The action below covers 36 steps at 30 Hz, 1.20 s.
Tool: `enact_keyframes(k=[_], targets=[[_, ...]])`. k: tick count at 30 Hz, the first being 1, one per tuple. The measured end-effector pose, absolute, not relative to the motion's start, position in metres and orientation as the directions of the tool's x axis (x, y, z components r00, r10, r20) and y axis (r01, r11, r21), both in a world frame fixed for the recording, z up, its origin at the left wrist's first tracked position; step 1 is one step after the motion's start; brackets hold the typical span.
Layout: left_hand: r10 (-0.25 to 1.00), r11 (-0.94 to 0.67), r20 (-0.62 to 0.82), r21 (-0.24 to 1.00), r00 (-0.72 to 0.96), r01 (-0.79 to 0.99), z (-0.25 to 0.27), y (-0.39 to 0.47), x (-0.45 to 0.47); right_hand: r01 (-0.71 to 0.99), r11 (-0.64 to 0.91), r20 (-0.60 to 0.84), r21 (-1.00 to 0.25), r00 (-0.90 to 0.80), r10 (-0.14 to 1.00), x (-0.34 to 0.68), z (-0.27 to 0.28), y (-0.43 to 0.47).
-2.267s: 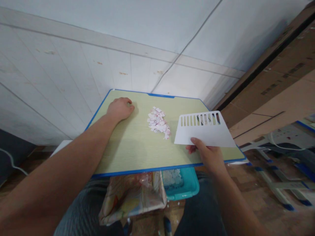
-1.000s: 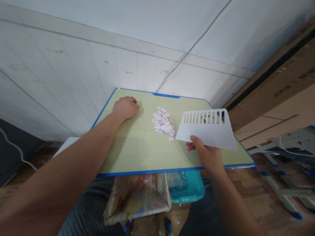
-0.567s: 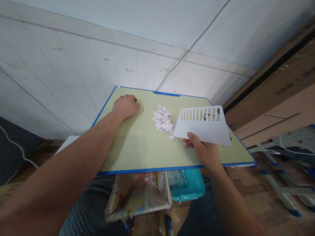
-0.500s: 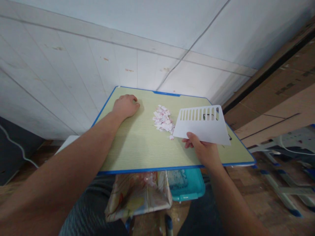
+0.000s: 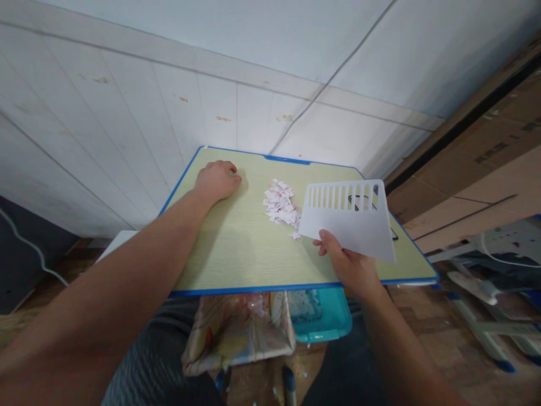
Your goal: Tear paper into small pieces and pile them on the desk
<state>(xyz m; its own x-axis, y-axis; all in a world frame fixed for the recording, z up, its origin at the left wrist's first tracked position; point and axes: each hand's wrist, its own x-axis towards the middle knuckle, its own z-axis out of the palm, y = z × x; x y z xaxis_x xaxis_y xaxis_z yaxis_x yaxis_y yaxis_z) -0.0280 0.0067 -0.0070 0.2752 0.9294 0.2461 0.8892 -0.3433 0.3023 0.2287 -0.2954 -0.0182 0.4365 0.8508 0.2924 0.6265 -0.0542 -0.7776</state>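
Note:
My right hand [image 5: 353,268] grips a white flat board with a row of slots [image 5: 346,225] by its near edge, thumb on top. The board is held tilted over the right part of the table, its left corner beside a pile of small white and pinkish paper scraps [image 5: 280,203]. My left hand [image 5: 217,180] rests on the tabletop, left of the pile and apart from it. Its fingers are curled in, and whatever they may hold is hidden.
The pale yellow table [image 5: 236,248] has a blue rim and stands against a white wall. Below its front edge are a cloth-lined bin [image 5: 240,349] and a turquoise tub [image 5: 325,327]. A thin dark-framed item [image 5: 394,234] lies partly behind the board. Cardboard [image 5: 477,146] leans at right.
The slotted board has tilted slightly, its lower right corner dropping toward me. My left hand has stayed in place, and the scraps look the same.

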Motion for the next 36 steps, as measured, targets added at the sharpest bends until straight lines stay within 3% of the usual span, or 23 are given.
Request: enact_keyframes(k=[13,21,36], targets=[[0.929,-0.344,0.241,0.272,0.282,0.899,-0.007,0.006,-0.027,0.537,-0.023,0.291,-0.843,0.492,0.820,0.229,-0.017,-0.296],[0.932,-0.337,0.235,0.289,0.275,0.896,-0.008,0.009,-0.028,0.450,-0.036,0.216,-0.892,0.495,0.842,0.240,-0.030,-0.296],[0.926,-0.347,0.253,0.268,0.282,0.899,-0.009,0.009,-0.029,0.568,-0.057,0.258,-0.821,0.458,0.851,0.228,-0.015,-0.294]])
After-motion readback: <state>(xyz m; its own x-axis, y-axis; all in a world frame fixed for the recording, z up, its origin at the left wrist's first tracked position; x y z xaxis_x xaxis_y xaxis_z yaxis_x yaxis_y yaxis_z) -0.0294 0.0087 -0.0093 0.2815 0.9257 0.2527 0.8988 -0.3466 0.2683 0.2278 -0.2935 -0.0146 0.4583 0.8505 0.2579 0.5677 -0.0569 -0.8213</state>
